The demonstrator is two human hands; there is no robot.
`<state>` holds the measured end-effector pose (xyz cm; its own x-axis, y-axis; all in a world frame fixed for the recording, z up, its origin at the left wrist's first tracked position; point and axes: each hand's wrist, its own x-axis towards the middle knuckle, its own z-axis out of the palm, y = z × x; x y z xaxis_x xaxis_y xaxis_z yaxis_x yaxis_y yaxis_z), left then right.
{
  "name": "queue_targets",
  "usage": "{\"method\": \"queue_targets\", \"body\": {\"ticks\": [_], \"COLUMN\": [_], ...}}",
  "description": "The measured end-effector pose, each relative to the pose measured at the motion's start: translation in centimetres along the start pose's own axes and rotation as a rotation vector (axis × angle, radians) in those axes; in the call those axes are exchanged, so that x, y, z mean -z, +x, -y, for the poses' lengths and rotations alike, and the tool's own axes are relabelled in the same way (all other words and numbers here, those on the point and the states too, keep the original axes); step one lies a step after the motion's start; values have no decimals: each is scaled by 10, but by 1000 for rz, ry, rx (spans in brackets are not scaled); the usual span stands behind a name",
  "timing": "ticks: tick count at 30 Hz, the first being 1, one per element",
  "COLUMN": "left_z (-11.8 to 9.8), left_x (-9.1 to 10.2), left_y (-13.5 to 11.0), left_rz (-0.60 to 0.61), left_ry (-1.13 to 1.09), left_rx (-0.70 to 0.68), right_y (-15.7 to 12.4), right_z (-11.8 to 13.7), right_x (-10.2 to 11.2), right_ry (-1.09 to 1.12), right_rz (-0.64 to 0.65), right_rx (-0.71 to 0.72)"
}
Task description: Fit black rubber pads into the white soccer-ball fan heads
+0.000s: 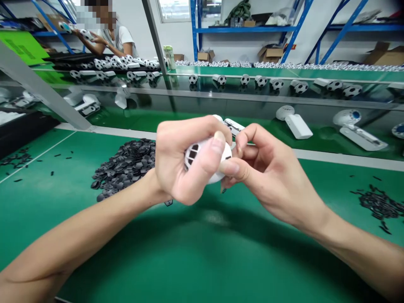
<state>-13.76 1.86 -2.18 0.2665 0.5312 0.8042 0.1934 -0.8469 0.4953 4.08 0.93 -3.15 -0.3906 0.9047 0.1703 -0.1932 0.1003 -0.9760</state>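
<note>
In front of me, above the green tabletop, my left hand (pixel 186 164) is closed around a white, soccer-ball-patterned plastic part (pixel 193 154) with black patches. Its thumb lies across the rounded face, covering much of it. My right hand (pixel 271 174) meets the part's right edge, thumb and fingers pinched together. Whatever sits between those fingertips is hidden. Behind the left wrist lies a heap of flat black plastic pieces (pixel 126 166). A smaller pile of thin black pieces (pixel 380 203) is at the far right.
A dark conveyor belt (pixel 221 108) crosses beyond the table, carrying white parts (pixel 298 125) and several soccer-ball-patterned pieces (pixel 277 84). Across it, a person (pixel 121 40) holds similar pieces. A grey post (pixel 41 84) slants at left, near a black tray (pixel 27 129). Blue shelving (pixel 246 30) stands behind.
</note>
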Motion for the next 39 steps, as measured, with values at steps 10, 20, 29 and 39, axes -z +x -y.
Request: {"method": "queue_targets", "body": {"ticks": [10,20,29,39], "left_z": [16,26,18,35], "left_x": [16,36,49,72], "left_y": [31,-12,-27,-35], "left_rz": [-145,-249,-30,-90], "left_ry": [-340,-499,-346,-185], "left_rx": [330,763,691,610], "right_y": [29,48,67,52], "right_z": [-4,-62,-75,-64], "right_x": [41,35,28,47], "right_ry": [-591,-1202,-1106,-685], "right_rz": [-82,301,276,281], "right_rx": [138,2,-74,-205]}}
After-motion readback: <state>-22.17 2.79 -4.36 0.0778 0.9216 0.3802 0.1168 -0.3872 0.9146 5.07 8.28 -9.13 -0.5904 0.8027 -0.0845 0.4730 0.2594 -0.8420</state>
